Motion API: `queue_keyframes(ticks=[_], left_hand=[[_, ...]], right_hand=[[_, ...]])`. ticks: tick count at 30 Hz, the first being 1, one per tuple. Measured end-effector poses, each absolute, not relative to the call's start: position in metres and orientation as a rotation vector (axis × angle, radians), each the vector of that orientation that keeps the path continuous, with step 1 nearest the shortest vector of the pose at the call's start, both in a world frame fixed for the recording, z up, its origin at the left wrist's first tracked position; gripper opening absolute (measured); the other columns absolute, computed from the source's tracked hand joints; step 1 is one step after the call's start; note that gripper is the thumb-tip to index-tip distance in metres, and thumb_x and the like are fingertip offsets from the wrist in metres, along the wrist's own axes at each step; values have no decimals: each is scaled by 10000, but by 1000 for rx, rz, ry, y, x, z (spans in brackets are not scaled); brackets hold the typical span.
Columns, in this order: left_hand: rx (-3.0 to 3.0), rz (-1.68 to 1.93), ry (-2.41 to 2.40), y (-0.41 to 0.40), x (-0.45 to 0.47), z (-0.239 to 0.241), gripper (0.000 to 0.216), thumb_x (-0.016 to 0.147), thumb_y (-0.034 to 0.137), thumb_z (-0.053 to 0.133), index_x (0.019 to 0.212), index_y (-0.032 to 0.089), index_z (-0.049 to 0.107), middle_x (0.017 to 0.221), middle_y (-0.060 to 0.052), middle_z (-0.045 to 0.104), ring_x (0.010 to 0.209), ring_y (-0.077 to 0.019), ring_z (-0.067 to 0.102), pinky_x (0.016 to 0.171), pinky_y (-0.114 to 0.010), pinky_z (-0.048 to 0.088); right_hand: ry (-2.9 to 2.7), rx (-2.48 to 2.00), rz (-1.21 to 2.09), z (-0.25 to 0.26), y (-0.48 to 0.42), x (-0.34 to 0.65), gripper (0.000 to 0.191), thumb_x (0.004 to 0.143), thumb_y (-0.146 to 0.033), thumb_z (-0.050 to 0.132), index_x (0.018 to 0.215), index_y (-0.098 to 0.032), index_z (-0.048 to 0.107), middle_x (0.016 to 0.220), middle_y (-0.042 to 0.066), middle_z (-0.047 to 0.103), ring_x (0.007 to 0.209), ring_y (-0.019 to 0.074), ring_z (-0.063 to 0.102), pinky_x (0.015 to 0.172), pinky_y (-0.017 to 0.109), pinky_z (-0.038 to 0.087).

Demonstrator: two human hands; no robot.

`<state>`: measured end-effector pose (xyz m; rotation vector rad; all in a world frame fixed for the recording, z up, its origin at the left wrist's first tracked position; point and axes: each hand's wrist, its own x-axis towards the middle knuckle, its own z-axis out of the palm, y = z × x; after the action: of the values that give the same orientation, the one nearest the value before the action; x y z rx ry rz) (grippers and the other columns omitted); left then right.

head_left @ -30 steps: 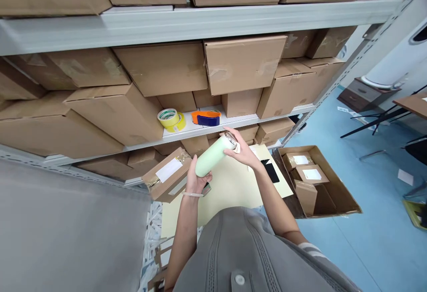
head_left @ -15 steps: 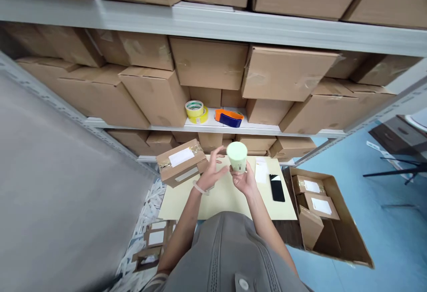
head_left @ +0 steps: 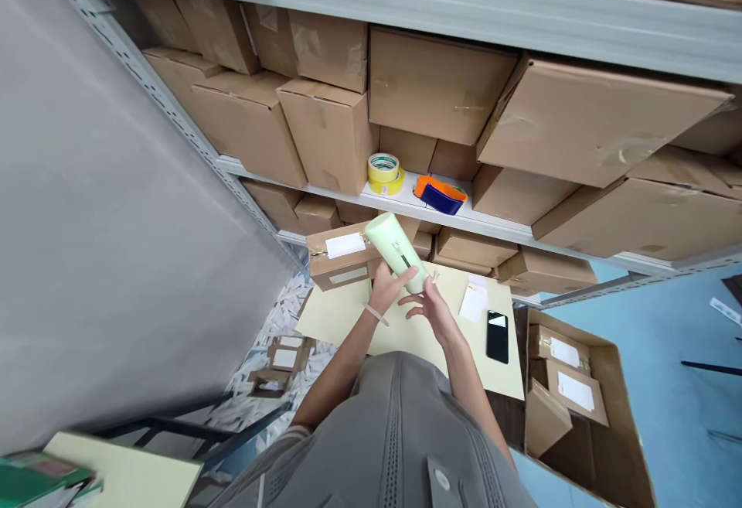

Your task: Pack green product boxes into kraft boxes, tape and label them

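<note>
My left hand is closed around the lower part of a pale green tumbler, with the thumb lying across its side. The tumbler tilts up to the left and bears a small dark print. My right hand is at its lower right end, fingers apart, the fingertips touching or very near the base. Behind the tumbler, a taped cardboard box with white labels sits at the table's left. A black phone and a white paper slip lie on the cream table to the right.
Cardboard boxes fill the metal shelves in front. Yellow tape rolls and an orange and blue strap rest on the shelf edge. An open carton with labelled boxes stands at right. Shredded paper covers the floor at left.
The tumbler has gone from upright in my right hand to tilted in my left hand. My right hand has loosened at its base. The view has swung to the left.
</note>
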<state>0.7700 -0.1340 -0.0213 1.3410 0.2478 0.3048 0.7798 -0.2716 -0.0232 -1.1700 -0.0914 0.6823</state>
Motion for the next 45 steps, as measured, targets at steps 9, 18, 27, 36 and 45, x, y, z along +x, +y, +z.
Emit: queue_keyframes(ticks=[9, 18, 27, 36, 45], left_hand=[[818, 431, 430, -123, 771, -20, 556, 779, 538, 688, 1201, 204, 551, 1255, -91, 612, 1190, -231, 574, 960, -329, 478], [1742, 653, 613, -119, 755, -15, 593, 687, 490, 758, 1151, 220, 507, 1080, -83, 637, 1054, -256, 603, 932, -421, 445], [2626, 944, 331, -103, 745, -20, 425, 817, 147, 536, 1231, 222, 592, 1207, -114, 644, 1199, -291, 525, 1169, -571, 77], [2577, 866, 483, -111, 749, -21, 603, 843, 229, 590, 1422, 272, 429, 1542, -143, 329, 1452, -325, 214, 1154, -599, 77], [1823, 174, 102, -122, 758, -43, 989, 590, 474, 835, 1415, 206, 361, 1394, -186, 450, 1345, -337, 400, 1096, -521, 300]], right_hand=[[-558, -1741, 36, 8, -271, 797, 781, 813, -492, 673, 1459, -324, 267, 1463, 124, 401, 1130, 248, 573, 928, 422, 469], [-612, -1917, -36, 35, -261, 800, 587, 853, -480, 618, 1378, -295, 431, 1175, 63, 623, 733, 156, 562, 789, 362, 472], [-316, -1563, 354, 26, -261, 805, 519, 850, -601, 560, 1260, -284, 525, 1089, 40, 611, 658, 131, 612, 557, 265, 418], [212, -1078, 491, -19, -256, 798, 383, 723, -545, 708, 911, -238, 578, 773, -12, 617, 548, 127, 529, 435, 245, 393], [94, -831, 763, -39, -266, 795, 432, 831, -585, 446, 900, -201, 630, 823, 62, 661, 428, 102, 345, 477, 306, 435]])
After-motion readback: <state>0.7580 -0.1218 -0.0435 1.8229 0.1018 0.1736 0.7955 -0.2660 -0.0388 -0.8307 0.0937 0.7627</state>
